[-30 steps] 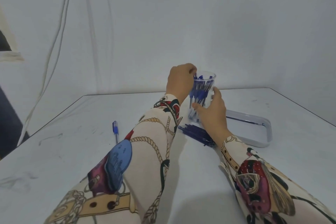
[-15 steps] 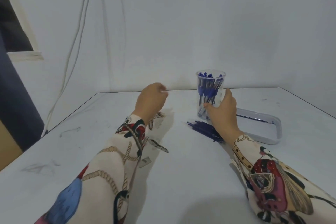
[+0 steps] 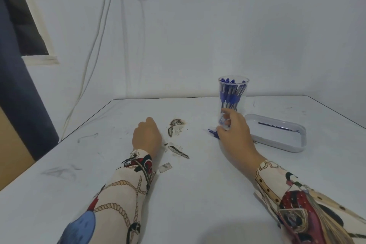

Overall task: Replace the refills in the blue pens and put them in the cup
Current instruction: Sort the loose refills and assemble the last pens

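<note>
Back from the cup comes our left hand [image 3: 147, 137], which a second ago was up at the rim; now it hovers low over the white table [image 3: 198, 194], knuckles toward us, fingers curled under and nothing visibly in them. Our right hand [image 3: 234, 134] has loosened too: earlier it wrapped the glass, and now the fingers are relaxed and spread a little, fingertips [image 3: 225, 112] just in front of the lower wall of the clear cup [image 3: 233, 93]; we cannot tell whether they still touch it. That cup stands upright toward the back of the table, packed with blue pens [image 3: 230, 96], caps up. Just beside its base, partly hidden under our right hand, lies a bundle of dark blue refills [image 3: 213, 132]. Right of the cup sits a shallow white tray [image 3: 281, 145] with a single thin refill [image 3: 275, 126] lying in it. Between our hands the tabletop shows scorched, chipped patches [image 3: 175, 125]. White cables [image 3: 93, 49] hang down the wall at the left.
</note>
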Available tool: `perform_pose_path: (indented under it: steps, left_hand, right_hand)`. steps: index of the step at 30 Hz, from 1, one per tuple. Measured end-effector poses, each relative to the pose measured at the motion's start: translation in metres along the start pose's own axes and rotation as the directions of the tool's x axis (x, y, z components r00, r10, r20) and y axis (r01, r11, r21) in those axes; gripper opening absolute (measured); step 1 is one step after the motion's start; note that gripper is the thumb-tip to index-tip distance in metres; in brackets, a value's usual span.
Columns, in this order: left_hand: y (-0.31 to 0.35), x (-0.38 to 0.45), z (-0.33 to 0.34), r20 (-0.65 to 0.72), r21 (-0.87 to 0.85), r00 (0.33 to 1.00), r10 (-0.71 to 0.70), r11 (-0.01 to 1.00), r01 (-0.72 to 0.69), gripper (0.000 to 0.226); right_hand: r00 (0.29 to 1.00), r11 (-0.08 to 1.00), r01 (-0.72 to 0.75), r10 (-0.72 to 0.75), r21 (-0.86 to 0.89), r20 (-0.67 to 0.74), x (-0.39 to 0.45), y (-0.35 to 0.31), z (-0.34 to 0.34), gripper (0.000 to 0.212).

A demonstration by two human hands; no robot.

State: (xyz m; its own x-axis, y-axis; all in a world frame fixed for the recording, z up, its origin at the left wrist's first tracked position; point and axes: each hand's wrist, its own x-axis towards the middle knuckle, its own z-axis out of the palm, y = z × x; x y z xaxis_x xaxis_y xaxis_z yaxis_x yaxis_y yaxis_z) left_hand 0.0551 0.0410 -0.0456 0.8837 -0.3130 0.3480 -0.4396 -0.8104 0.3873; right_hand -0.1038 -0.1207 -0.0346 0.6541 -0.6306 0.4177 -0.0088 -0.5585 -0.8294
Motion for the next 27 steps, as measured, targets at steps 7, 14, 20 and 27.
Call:
perform_pose_path:
  steps: [7,14,20,27]
  left_hand:
    - [0.021,-0.001,0.004,0.089,0.0,0.988,0.125,0.992,-0.125,0.026]
    - [0.057,-0.026,-0.001,0.194,-0.108,0.849,0.492,0.871,-0.48,0.026]
    - [0.058,-0.032,0.006,0.141,-0.122,0.772,0.62,0.784,-0.608,0.03]
    - [0.057,-0.038,0.008,0.055,-0.03,0.749,0.66,0.751,-0.66,0.03]
  right_hand:
    - [0.99,0.99,0.073,-0.058,-0.12,0.127,-0.003,0.009,0.003,0.032]
    - [0.948,0.942,0.198,-0.113,-0.271,0.299,0.003,0.007,-0.003,0.039]
    - [0.917,0.901,0.288,-0.163,-0.324,0.364,0.003,0.003,-0.013,0.019]
    - [0.914,0.892,0.317,-0.197,-0.323,0.354,0.005,0.001,-0.016,0.02]
